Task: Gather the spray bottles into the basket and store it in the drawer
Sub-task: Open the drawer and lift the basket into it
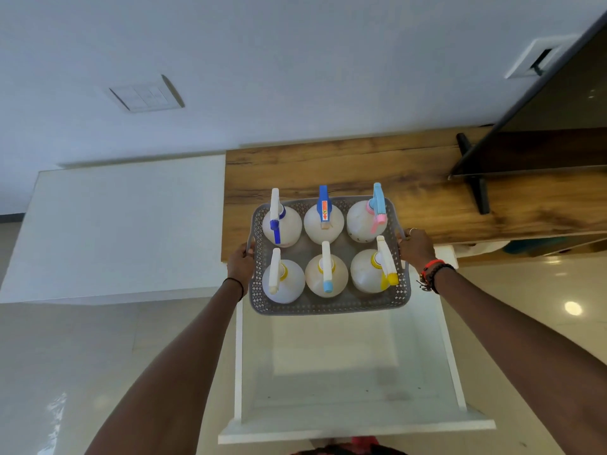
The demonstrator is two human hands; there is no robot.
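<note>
Your left hand (241, 262) is curled round the left handle of the grey basket (328, 308) and your right hand (415, 246) grips the right handle, so the load sits level between them (a one-sided hold would tip it and set the tall bottles leaning). All six spray bottles (325, 274) stand upright inside in two rows of three, packed closely enough to prop one another. The basket's far half lies over the front edge of the wooden top (410, 178), though I cannot tell whether it rests there or is lifted clear. Its near half is above the open white drawer (354, 382), which is pulled out towards you. Gathering looks finished. What remains, I judge, is lowering the basket flat into the drawer and pushing the drawer closed.
</note>
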